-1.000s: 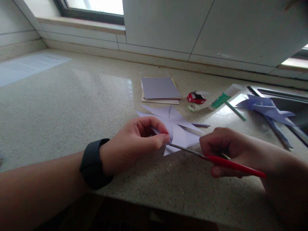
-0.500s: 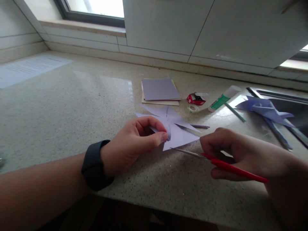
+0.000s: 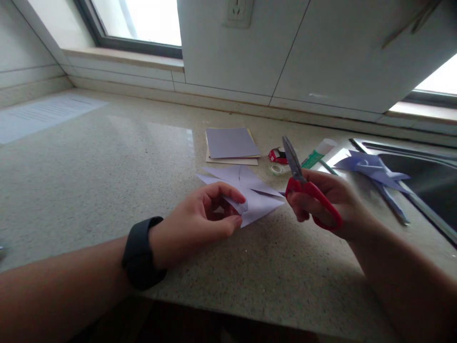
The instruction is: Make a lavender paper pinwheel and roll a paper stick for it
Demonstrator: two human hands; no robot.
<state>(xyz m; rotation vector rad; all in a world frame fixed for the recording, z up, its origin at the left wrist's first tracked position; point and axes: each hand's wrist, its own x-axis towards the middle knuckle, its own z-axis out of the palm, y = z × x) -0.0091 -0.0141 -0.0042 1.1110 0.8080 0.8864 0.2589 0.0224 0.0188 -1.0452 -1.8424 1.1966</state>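
A light purple sheet of paper [image 3: 263, 206], slit inward from its corners, lies on the counter in front of me. My left hand [image 3: 209, 212], with a dark band on the wrist, has its fingers bent round a curled flap of this paper, between forefinger and thumb. To the right, my right hand [image 3: 324, 197] grips red-handled scissors [image 3: 298, 174] above the counter. Their blades are together and point up, apart from the paper. Part of the paper's left side is hidden behind my left hand.
Behind the paper lie a stack of square paper sheets [image 3: 233, 143], a small red box [image 3: 277, 155], a tape roll [image 3: 276, 169] and a green-and-white glue stick [image 3: 317, 153]. A purple paper pinwheel [image 3: 371, 167] rests by the sink [image 3: 424, 188]. A printed sheet [image 3: 46, 114] lies far left.
My right hand has lifted the scissors off the paper's near edge and turned their blades upward. My left forefinger and thumb have parted slightly at the flap. The view has tilted up.
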